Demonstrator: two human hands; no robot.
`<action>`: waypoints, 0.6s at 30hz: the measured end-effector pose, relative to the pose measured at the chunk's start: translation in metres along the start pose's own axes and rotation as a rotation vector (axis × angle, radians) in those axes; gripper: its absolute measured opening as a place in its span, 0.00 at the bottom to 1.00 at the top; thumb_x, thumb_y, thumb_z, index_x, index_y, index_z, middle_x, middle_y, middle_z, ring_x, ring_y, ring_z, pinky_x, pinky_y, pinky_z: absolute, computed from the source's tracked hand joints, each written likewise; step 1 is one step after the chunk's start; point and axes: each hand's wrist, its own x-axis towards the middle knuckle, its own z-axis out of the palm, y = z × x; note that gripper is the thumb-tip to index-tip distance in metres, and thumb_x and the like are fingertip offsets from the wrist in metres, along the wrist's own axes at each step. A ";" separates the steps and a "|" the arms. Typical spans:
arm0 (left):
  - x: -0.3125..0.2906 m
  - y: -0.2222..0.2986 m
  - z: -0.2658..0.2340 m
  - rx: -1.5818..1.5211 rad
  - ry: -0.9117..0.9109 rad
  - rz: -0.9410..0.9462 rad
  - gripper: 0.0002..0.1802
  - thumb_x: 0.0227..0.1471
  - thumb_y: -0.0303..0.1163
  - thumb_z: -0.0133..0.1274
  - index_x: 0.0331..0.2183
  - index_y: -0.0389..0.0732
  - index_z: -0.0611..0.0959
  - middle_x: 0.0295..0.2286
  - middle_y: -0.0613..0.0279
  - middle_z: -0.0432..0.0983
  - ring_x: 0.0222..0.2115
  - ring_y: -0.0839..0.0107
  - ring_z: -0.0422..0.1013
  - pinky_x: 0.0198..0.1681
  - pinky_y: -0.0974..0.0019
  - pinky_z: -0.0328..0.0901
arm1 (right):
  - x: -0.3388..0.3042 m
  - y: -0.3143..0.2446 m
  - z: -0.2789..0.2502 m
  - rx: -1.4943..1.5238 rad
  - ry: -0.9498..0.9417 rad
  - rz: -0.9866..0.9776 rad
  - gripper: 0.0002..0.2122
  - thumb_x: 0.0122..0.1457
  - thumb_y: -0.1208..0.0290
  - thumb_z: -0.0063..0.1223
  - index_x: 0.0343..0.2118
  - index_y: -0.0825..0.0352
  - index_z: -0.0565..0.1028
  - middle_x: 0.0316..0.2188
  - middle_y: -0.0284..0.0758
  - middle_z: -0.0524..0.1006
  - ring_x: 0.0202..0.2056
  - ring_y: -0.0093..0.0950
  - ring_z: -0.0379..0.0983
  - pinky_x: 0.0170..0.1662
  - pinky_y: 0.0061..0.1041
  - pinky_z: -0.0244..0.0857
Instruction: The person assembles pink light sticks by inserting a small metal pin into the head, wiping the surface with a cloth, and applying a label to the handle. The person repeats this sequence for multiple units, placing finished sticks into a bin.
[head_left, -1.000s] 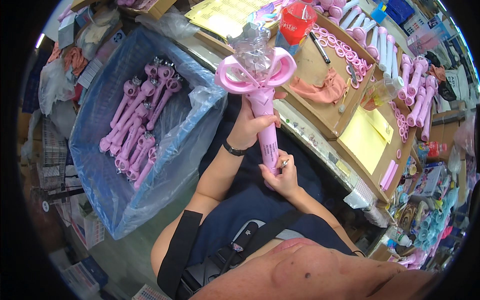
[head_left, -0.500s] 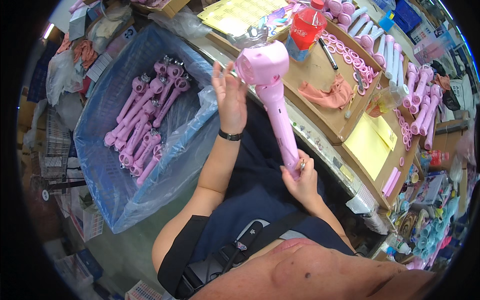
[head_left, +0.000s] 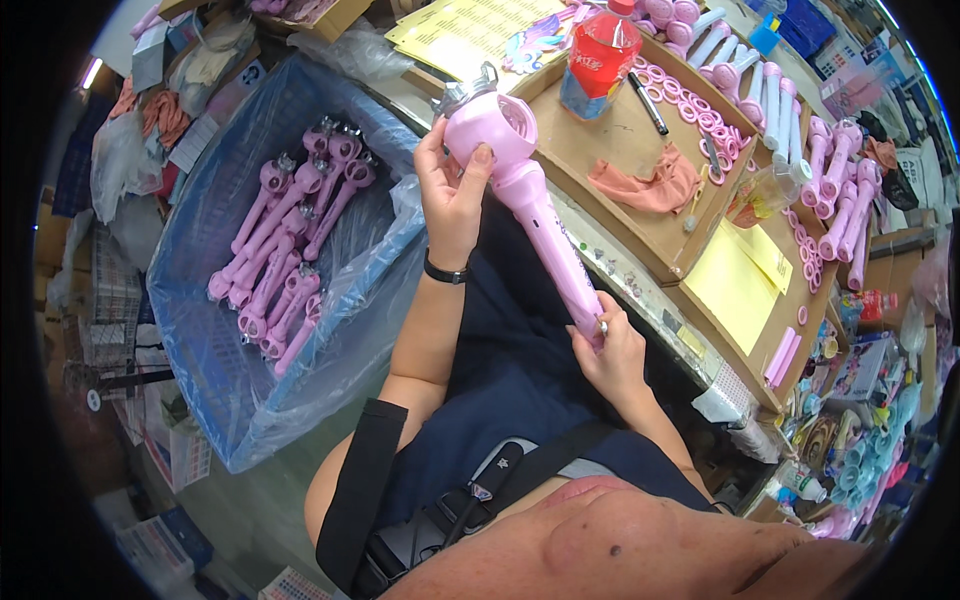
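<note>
A pink toy wand [head_left: 540,225] with a hollow round head and a silver crown-like top slants in front of my body. My left hand [head_left: 455,195] grips its head, the thumb across the near side and the fingers behind. Around the lower end of the handle my right hand [head_left: 612,350] is closed. The head's round opening shows on the right side. To the left, several similar pink wands [head_left: 265,235] lie piled inside a crate lined with blue plastic [head_left: 185,320].
At right, the workbench carries a cardboard tray [head_left: 560,150] with pink rings [head_left: 700,118], an orange cloth [head_left: 650,185] and a black marker [head_left: 648,103]. A red-labelled bottle [head_left: 600,62] stands by the tray. Yellow sheets [head_left: 735,285] and more wand handles [head_left: 840,180] lie farther right.
My left hand, open beside the wand's head before, has closed on it. The wand has turned about its length and its head has shifted left, so the silver top now shows plainly.
</note>
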 end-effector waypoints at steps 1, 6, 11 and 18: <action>0.000 -0.001 -0.001 0.000 -0.012 0.017 0.30 0.54 0.28 0.53 0.54 0.33 0.59 0.46 0.57 0.63 0.45 0.73 0.64 0.48 0.69 0.63 | 0.000 0.000 0.000 0.000 -0.002 0.002 0.21 0.42 0.77 0.63 0.33 0.69 0.60 0.42 0.46 0.73 0.26 0.39 0.74 0.27 0.30 0.68; 0.000 -0.005 -0.005 0.113 -0.021 0.006 0.31 0.55 0.30 0.52 0.55 0.33 0.57 0.52 0.53 0.57 0.50 0.69 0.61 0.52 0.67 0.59 | -0.003 0.004 0.004 0.003 0.026 0.000 0.21 0.43 0.75 0.64 0.33 0.70 0.60 0.42 0.47 0.74 0.27 0.40 0.75 0.27 0.30 0.69; -0.011 -0.016 -0.009 -0.065 0.084 -0.003 0.35 0.58 0.47 0.45 0.58 0.37 0.54 0.56 0.52 0.52 0.55 0.62 0.57 0.59 0.61 0.51 | -0.007 0.008 0.008 0.255 0.044 0.098 0.21 0.45 0.75 0.64 0.34 0.71 0.60 0.37 0.44 0.75 0.24 0.27 0.71 0.28 0.21 0.65; -0.025 -0.013 0.010 -0.802 -0.324 -0.640 0.57 0.38 0.75 0.43 0.54 0.34 0.62 0.45 0.51 0.70 0.46 0.63 0.68 0.50 0.59 0.64 | -0.015 0.006 0.016 1.072 -0.139 0.358 0.20 0.48 0.82 0.60 0.28 0.62 0.55 0.40 0.43 0.71 0.34 0.23 0.70 0.39 0.20 0.64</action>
